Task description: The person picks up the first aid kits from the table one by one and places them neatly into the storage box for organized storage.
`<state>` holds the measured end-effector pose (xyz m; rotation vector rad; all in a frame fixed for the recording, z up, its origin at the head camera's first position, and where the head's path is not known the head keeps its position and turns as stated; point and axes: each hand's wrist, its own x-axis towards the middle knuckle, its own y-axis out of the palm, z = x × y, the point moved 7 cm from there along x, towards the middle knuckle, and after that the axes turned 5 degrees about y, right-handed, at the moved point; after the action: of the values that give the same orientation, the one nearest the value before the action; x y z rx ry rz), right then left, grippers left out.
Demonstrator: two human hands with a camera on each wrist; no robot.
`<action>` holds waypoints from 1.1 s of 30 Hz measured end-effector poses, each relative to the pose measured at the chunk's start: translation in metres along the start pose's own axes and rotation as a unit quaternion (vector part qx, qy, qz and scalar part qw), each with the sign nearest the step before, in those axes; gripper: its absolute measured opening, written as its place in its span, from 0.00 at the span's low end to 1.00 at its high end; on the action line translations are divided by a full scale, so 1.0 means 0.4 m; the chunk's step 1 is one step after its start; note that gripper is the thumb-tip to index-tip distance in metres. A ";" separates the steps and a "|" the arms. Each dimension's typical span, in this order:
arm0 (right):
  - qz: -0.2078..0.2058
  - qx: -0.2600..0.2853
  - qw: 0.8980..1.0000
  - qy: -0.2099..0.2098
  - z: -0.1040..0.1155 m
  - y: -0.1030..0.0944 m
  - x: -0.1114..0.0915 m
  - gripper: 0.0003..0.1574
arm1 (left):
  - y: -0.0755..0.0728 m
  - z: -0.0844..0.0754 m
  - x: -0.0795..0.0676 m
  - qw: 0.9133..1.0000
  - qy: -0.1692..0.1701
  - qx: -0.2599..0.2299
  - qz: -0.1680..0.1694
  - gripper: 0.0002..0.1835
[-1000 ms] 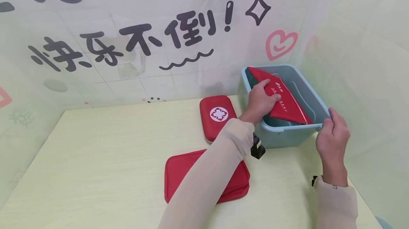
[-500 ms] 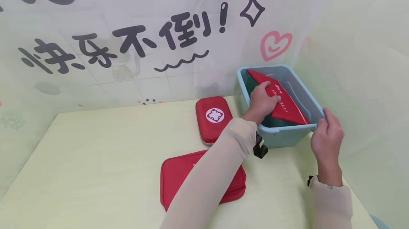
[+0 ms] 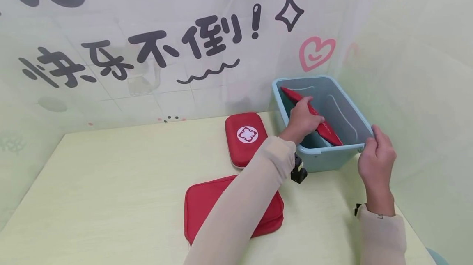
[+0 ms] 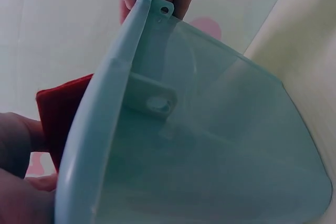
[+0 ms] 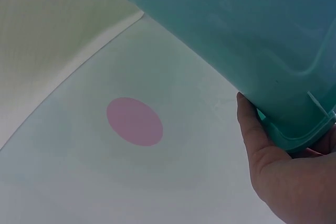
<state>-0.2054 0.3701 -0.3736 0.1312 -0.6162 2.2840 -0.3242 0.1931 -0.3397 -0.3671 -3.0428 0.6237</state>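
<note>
A light blue plastic bin (image 3: 327,161) stands at the table's back right corner. My left hand (image 3: 304,119) reaches over its left side and pinches a flat red pouch (image 3: 330,134), thumb on the near face. The pouch slants diagonally inside the bin, partly hidden by the hand. In the left wrist view a corner of the red pouch (image 4: 65,108) shows beyond the bin's rim. My right hand (image 3: 377,161) grips the bin's front right corner. The right wrist view shows its thumb along the outside of the bin (image 5: 226,19).
Left of the bin lies a red zip case (image 3: 240,150) with a white round emblem. Nearer the front, red pouches (image 3: 207,205) lie partly under my left forearm. A printed curtain (image 3: 207,96) hangs behind the table (image 3: 111,191), and a pale sheet (image 3: 425,133) closes off the right.
My left hand has lowered the red pouch deeper into the bin and turned it more edge-on, so its printed face shows less. My right hand keeps its hold on the corner.
</note>
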 end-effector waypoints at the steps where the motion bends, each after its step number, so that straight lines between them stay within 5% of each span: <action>1: 0.002 0.000 1.000 0.001 0.000 0.000 0.000 0.31 | 0.001 0.000 0.000 1.000 0.002 0.008 0.006 0.41; 7: 0.014 0.003 1.000 0.008 -0.006 0.004 0.000 0.31 | 0.013 -0.006 -0.003 0.994 0.026 0.092 0.044 0.37; 13: 0.013 0.004 1.000 0.002 -0.004 0.006 -0.002 0.30 | 0.026 -0.009 -0.008 0.970 0.038 0.230 0.067 0.38; 16: 0.013 0.004 1.000 -0.004 0.001 0.006 -0.003 0.30 | 0.024 -0.014 -0.010 0.962 0.061 0.261 0.057 0.42; 22: 0.014 0.004 1.000 -0.009 0.006 0.004 0.001 0.30 | -0.014 -0.036 -0.015 0.970 0.140 0.194 0.033 0.48; 29: 0.015 0.005 1.000 -0.010 0.007 0.008 0.001 0.31 | -0.118 -0.049 -0.019 0.962 0.245 0.113 -0.052 0.37; 33: 0.019 0.003 1.000 -0.003 0.004 0.007 0.001 0.31 | -0.184 -0.023 -0.019 0.963 0.244 0.066 -0.091 0.37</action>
<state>-0.2077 0.3680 -0.3733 0.1318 -0.6193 2.3224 -0.3329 0.1292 -0.3023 -0.1963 -2.5142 0.6110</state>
